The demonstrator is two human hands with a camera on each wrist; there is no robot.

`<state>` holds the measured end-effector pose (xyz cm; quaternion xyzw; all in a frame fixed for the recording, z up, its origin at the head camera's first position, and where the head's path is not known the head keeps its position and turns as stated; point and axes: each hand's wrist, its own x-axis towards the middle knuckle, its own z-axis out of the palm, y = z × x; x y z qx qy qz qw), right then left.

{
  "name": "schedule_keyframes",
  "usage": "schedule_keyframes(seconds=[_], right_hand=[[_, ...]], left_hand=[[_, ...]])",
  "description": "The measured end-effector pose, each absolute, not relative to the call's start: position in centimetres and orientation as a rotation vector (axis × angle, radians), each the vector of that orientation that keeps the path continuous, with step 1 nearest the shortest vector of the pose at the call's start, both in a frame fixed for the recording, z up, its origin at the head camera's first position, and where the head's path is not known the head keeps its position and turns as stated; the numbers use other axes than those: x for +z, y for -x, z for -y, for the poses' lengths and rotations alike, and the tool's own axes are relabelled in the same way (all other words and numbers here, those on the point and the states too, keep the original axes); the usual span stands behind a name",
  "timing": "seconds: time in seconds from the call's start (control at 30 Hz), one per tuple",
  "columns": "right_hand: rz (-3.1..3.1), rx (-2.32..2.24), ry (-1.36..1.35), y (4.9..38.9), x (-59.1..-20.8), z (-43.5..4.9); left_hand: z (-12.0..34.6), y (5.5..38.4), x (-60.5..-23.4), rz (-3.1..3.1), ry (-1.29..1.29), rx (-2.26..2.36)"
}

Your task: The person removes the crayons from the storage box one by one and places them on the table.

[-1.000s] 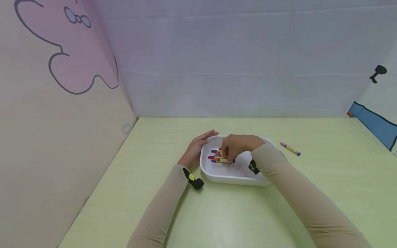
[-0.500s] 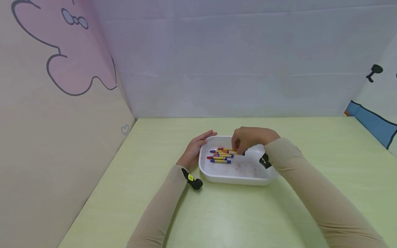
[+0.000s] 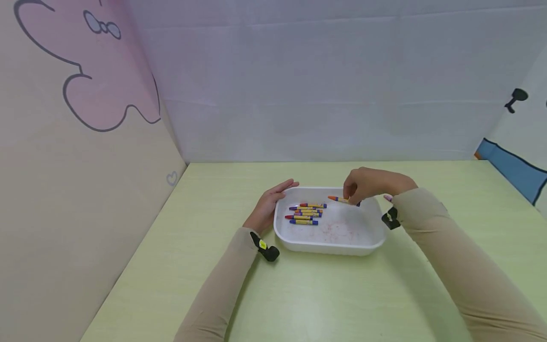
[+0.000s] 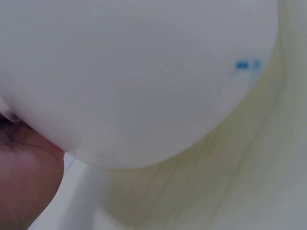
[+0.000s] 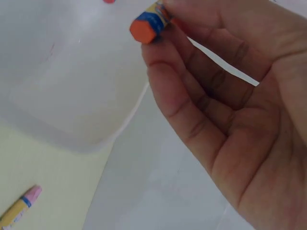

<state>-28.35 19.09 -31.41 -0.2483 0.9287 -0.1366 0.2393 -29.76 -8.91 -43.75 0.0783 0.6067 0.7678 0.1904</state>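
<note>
My right hand (image 3: 363,184) pinches an orange crayon (image 3: 337,199) between thumb and fingertips, over the back right part of a white tray (image 3: 329,248). In the right wrist view, the orange crayon's flat end (image 5: 144,31) and blue band point at the camera. Several crayons (image 3: 304,222) in yellow wrappers lie side by side in the tray's left part. My left hand (image 3: 267,206) rests along the tray's left side, fingers straight, thumb at the rim. The left wrist view shows the tray's outer wall (image 4: 144,86) close up, beside part of the left hand (image 4: 29,177).
A pink-tipped crayon (image 5: 21,206) lies on the table outside the tray; my right wrist mostly hides it in the head view. The pale table (image 3: 299,294) meets a white backdrop (image 3: 325,95) behind and a printed panel (image 3: 102,199) at left.
My right hand has lifted the orange crayon away from the row and moved right and back with it. More of the remaining crayons show. The left hand and tray have stayed in place.
</note>
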Motion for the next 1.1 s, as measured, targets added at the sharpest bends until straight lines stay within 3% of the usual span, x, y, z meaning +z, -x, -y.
schedule_keyframes(seconds=[1.1], right_hand=[[-2.691,-0.482,0.509,28.2,-34.7,-31.8]], left_hand=[[8.9,29.8,-43.8,-1.74,-0.207,2.135]])
